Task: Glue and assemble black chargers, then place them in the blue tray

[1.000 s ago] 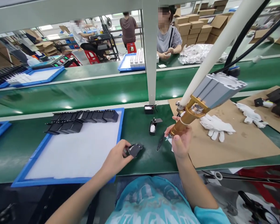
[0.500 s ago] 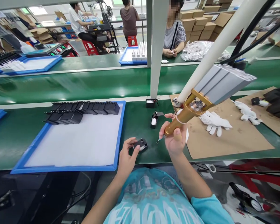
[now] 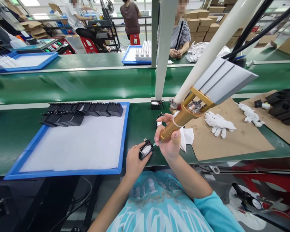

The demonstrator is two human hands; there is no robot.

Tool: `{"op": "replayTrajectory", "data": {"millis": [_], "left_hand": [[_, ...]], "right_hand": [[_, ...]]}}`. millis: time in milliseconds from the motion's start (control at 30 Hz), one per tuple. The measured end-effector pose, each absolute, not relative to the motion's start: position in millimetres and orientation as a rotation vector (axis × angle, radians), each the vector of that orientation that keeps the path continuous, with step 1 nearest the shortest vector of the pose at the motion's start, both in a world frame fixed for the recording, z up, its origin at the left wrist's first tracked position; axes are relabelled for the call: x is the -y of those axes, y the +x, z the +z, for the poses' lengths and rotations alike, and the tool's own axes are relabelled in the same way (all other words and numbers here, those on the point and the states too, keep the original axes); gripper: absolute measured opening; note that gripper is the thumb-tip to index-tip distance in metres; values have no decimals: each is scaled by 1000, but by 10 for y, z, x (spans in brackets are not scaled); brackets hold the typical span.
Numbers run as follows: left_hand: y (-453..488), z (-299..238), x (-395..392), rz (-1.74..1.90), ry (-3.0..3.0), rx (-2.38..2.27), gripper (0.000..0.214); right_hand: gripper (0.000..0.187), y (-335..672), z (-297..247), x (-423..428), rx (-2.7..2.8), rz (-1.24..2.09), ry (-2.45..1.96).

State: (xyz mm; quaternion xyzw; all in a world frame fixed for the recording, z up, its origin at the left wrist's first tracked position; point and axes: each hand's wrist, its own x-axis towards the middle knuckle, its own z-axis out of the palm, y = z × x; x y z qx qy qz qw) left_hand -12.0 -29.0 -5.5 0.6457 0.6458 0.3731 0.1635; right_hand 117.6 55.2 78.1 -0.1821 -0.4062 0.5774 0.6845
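Near the front edge of the table (image 3: 138, 129), the left hand (image 3: 134, 158) has its grip closed around a small black case (image 3: 146, 149), fingers on one side and thumb on the other, apparently to steady it with its white contents facing up. Whether the case rests on the table, I cannot tell. The right hand (image 3: 170, 147) grips the low end of a gold-barrelled tool (image 3: 181, 119), probably for finer control of the pale nozzle (image 3: 154, 144), which meets or nearly meets the case's rim. Beyond stand two similar cases (image 3: 155, 104), one partly behind the right hand. Leftward, black cases (image 3: 72, 119) sit packed in rows in a blue-rimmed tray (image 3: 123, 141), perhaps for order; rightward, white gloves (image 3: 218, 123) lie on cardboard (image 3: 244, 146).
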Motion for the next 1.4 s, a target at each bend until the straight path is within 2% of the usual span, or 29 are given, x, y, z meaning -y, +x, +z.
{"op": "replayTrajectory", "data": {"millis": [500,733,1033,1233,1400], "left_hand": [[-92,185,285,1090,1663,-1737,31],[-91,178,250,1113,1627,-1740,30],[10,106,138,1088,1611,-1711,34],[94,92,119,1274,1625,-1613,38],[113,56,120,1404,1686,-1566,41]], "right_hand": [[37,1116,811,-551,907,1284,-401],[44,1103,856,-548,911,1289,-400],[40,1028,853,-543,894,1311,-295],[46,984,873,-523,894,1332,-301],[35,974,888,-483,903,1349,-281]]}}
